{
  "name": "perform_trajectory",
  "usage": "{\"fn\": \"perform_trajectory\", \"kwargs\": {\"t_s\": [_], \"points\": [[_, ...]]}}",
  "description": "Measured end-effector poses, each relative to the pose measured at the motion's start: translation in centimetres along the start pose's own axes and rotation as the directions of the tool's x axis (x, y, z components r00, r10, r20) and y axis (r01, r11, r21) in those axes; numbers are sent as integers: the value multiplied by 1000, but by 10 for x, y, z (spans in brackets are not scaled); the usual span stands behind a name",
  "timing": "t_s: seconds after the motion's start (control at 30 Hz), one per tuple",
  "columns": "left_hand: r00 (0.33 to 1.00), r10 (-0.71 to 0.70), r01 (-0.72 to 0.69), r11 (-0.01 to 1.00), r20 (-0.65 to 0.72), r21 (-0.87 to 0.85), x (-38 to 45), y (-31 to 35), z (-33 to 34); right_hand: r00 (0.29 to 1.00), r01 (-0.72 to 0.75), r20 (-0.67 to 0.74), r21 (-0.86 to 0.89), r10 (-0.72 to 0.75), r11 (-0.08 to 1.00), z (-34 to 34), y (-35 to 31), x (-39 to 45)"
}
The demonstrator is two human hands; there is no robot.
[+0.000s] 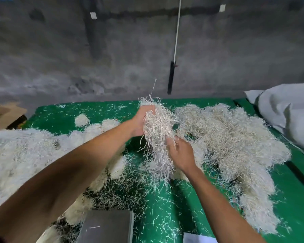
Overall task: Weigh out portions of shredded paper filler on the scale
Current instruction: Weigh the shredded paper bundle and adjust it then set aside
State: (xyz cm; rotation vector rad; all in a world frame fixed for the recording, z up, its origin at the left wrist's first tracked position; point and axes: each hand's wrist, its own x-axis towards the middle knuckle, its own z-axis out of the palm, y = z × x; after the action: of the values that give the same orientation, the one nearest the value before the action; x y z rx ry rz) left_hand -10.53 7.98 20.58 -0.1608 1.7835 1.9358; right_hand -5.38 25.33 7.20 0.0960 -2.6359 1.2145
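Note:
A hanging bunch of pale shredded paper [157,130] is lifted above the green table [179,207]. My left hand [140,120] grips the top of the bunch. Lower down, my right hand [180,152] has its fingers in the strands at the bunch's right side. The scale's grey metal platform [107,225] lies near the bottom edge, with one loose strand on it. A large heap of shredded paper [235,142] spreads to the right of my hands.
Rounded white clumps of paper [21,155] lie on the left. Loose strands litter the green surface. A grey sack [288,111] sits at the right edge, a cardboard box [3,114] at the far left, a white sheet [198,238] at the bottom. A concrete wall stands behind.

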Motion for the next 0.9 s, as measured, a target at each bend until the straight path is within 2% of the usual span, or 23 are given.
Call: {"fn": "perform_trajectory", "kwargs": {"t_s": [0.07,0.13,0.17,0.2,0.23,0.27,0.3,0.37,0.4,0.43,0.47,0.5,0.57,0.63,0.73,0.77,0.83,0.9], "points": [[998,23,-29,993,-52,-110,6,-2,-3,1000,-11,0,41,11,999,1,-1,-3],[991,65,-71,996,-119,-49,11,-3,-11,991,103,109,-200,-82,974,0,1,1],[990,83,-74,994,-112,85,13,-5,-16,981,142,175,-329,-87,933,-3,2,4],[993,103,-78,946,-65,315,13,-6,-19,976,145,210,-425,-58,894,-6,2,10],[994,104,-94,816,16,571,11,-11,-18,975,132,221,-491,-24,861,-11,2,17],[991,91,-133,641,97,756,11,-16,-17,977,123,213,-528,-9,840,-15,-1,26],[988,65,-152,476,137,866,14,-21,-16,980,115,200,-564,0,818,-20,-6,34],[984,125,-153,192,130,969,20,-29,-10,983,141,181,-635,-31,759,-26,-23,46],[965,236,-120,18,112,993,25,-31,-8,980,175,187,-659,-66,732,-25,-32,50],[933,352,-48,-98,79,994,31,-29,-6,973,213,207,-662,-99,718,-22,-41,51],[896,443,31,-126,28,992,33,-26,-3,967,243,222,-656,-124,714,-19,-50,52],[868,496,87,-86,-33,992,36,-22,-2,963,259,228,-642,-142,722,-16,-57,52],[842,508,130,139,-184,982,43,-16,-3,969,243,191,-610,-158,754,-14,-68,55],[852,388,174,423,-351,889,46,-14,0,975,218,173,-593,-141,775,-17,-74,57],[863,224,192,684,-453,704,63,-21,11,975,208,186,-578,-121,789,-24,-78,59],[854,159,198,781,-495,593,64,-22,9,971,225,195,-568,-137,792,-25,-79,58],[796,42,222,908,-604,355,54,-18,-16,958,281,200,-539,-204,794,-25,-78,51],[731,-48,285,928,-680,241,45,-11,-56,950,313,171,-556,-262,770,-28,-67,41]]}}
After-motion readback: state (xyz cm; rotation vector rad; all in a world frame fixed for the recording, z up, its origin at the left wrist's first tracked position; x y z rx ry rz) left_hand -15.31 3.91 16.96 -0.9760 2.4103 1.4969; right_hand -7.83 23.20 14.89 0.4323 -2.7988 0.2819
